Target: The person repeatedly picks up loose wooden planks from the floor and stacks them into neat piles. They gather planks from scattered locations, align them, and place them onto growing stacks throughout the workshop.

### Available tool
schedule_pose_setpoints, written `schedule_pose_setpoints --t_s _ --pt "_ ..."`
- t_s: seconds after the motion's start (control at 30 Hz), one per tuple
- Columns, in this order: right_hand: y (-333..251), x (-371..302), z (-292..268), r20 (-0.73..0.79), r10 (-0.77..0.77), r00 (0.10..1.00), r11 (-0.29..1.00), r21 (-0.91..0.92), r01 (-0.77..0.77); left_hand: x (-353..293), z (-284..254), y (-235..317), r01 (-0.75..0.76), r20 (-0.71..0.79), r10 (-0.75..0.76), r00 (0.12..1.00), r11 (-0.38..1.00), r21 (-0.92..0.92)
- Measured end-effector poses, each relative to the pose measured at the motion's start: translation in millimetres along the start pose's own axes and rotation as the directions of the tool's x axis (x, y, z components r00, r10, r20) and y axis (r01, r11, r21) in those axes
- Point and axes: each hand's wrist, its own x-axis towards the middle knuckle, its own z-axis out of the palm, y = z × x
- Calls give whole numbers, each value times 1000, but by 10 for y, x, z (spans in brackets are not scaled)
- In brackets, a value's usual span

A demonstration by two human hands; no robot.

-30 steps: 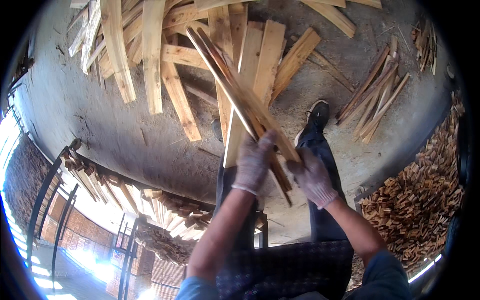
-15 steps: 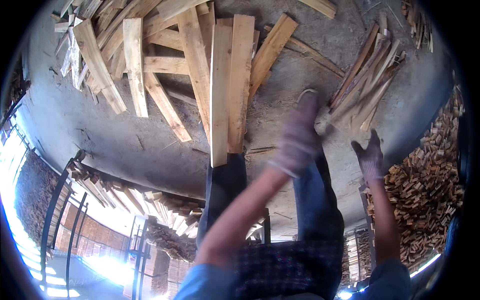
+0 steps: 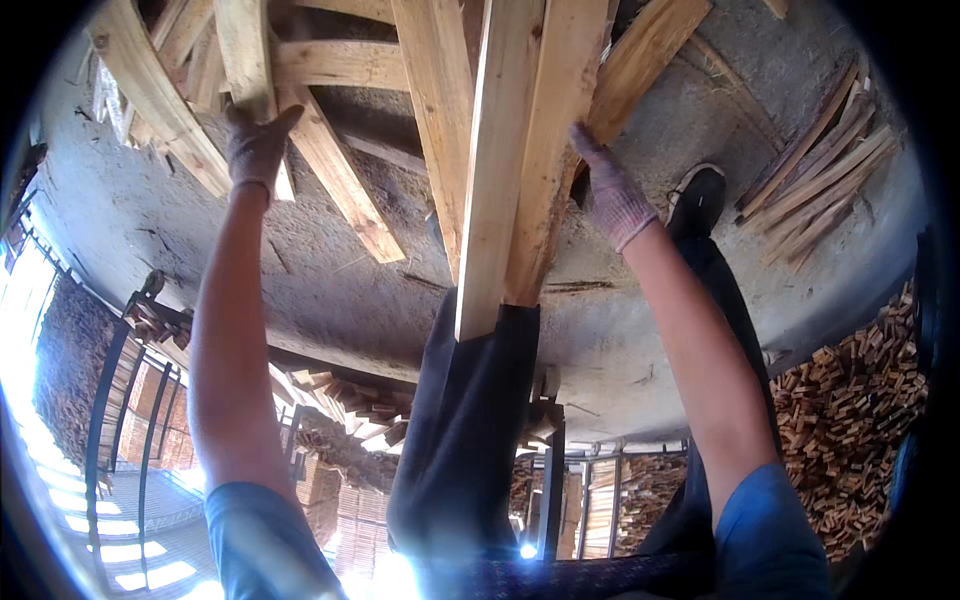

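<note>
My left hand (image 3: 258, 150), in a greyish work glove, reaches over a pale wooden board (image 3: 243, 50) at the left of the pile. Its thumb stands apart from its fingers, and the board passes beneath it. In the middle, a long pale board (image 3: 500, 170) lies beside a wider, rough-edged board (image 3: 556, 140), their near ends on my dark-trousered leg (image 3: 455, 430). My right hand (image 3: 615, 195), also gloved, is at the right edge of the wider board, one digit along its top and the others partly hidden under it.
A bundle of thin wood strips (image 3: 825, 185) lies on the concrete floor (image 3: 640, 340) at the right, beyond my shoe (image 3: 697, 195). More boards (image 3: 340, 65) spread across the far left. A large heap of cut wood pieces (image 3: 850, 410) is at the right, and metal racks (image 3: 105, 420) stand at the left.
My left hand has swung from the right across to the left boards. My right hand has moved from near the strips to the middle boards. The blurred strips now lie still; the view has shifted.
</note>
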Motion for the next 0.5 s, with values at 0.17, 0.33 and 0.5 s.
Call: schedule_pose_setpoints --t_s 0.17,0.33,0.5 --pt "244 -26 89 91 255 963 746 615 -256 -311 123 349 -58 224 53 973 998 15" --pt "87 1 292 23 337 941 802 517 -300 -1161 625 1065 204 400 118 909 711 -673" --pt "-190 -133 314 -10 390 921 845 402 -354 -1441 729 1061 580 564 321 761 56 -813"
